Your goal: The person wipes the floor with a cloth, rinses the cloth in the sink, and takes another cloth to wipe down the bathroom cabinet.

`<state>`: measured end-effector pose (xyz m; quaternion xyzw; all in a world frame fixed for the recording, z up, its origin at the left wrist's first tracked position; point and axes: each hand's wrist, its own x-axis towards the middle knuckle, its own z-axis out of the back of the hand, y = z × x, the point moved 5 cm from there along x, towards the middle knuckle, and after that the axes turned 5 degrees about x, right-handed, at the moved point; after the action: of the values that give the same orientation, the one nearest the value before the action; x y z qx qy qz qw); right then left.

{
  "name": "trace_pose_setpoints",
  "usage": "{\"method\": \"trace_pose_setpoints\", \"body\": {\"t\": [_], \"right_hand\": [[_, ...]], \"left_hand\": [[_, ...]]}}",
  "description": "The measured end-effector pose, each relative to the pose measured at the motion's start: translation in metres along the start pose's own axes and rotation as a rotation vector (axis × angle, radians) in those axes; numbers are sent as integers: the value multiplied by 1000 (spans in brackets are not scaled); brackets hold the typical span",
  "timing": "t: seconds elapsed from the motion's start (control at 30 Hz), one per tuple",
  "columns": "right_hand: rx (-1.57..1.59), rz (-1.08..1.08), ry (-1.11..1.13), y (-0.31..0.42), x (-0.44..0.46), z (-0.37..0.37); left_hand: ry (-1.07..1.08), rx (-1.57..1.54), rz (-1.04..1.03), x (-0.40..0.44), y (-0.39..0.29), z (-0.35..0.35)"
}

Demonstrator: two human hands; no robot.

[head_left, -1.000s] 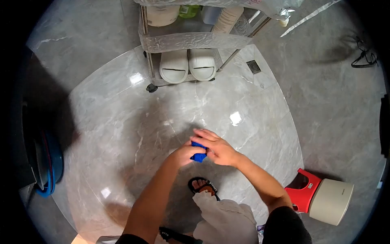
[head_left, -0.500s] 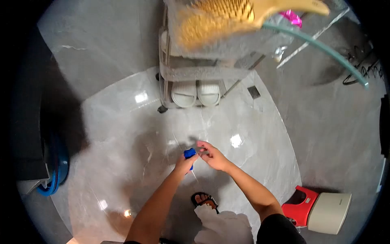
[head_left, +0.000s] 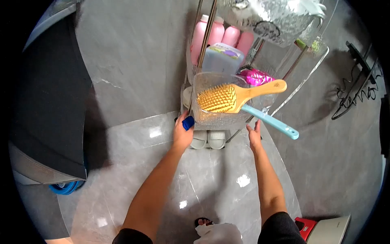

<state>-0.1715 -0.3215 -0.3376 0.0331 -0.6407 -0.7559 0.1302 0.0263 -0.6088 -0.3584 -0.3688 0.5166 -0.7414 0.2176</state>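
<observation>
My left hand holds a blue cloth-like item at the left side of the clear shelf cart. At the cart's lower right, my right hand has its fingers apart and holds nothing visible. Whether either hand touches the cart cannot be made out. Between and above the hands, a wooden hairbrush with yellow bristles lies over the middle tier. A light blue handle sticks out below it to the right.
Pink bottles and a pink packet stand on the cart. Pale slippers are on its bottom tier. A black-covered object fills the left. A red and cream item is at lower right, and black wiry items at far right.
My hands have moved apart and forward to the cart's two sides, the blue item staying in my left. The view has tilted up, showing more of the cart.
</observation>
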Motion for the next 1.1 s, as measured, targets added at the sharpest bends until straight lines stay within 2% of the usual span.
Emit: {"method": "trace_pose_setpoints", "body": {"t": [0.07, 0.2, 0.27, 0.37, 0.5, 0.63, 0.73, 0.87, 0.93, 1.0, 1.07, 1.1], "right_hand": [[42, -61, 139, -5, 15, -9], [108, -104, 109, 17, 5, -26], [125, -74, 134, 16, 7, -26], [70, -167, 148, 16, 8, -24], [52, -58, 75, 3, 14, -23], [116, -162, 167, 4, 15, -24], [54, -95, 128, -8, 19, -22], [-138, -23, 107, -33, 9, -19], [-489, 73, 283, -8, -37, -44], [-542, 354, 339, 25, -113, -81], [-531, 551, 765, 151, -182, -124], [-632, 624, 881, 178, -204, -135]], "left_hand": [[32, -3, 43, 7, 13, -2], [144, 133, 283, 18, -6, 8], [118, 101, 215, 21, 4, 1], [76, 162, 295, 12, -17, 10], [34, 129, 233, 10, -19, 10], [6, 91, 161, 11, -13, 7], [32, 114, 188, 11, -10, 7], [-23, 47, 79, -5, -25, 28], [-5, 63, 167, -27, -24, 44], [96, 80, 317, -55, -17, 59], [423, 37, 582, -86, -17, 66], [610, 12, 687, -105, -17, 70]]}}
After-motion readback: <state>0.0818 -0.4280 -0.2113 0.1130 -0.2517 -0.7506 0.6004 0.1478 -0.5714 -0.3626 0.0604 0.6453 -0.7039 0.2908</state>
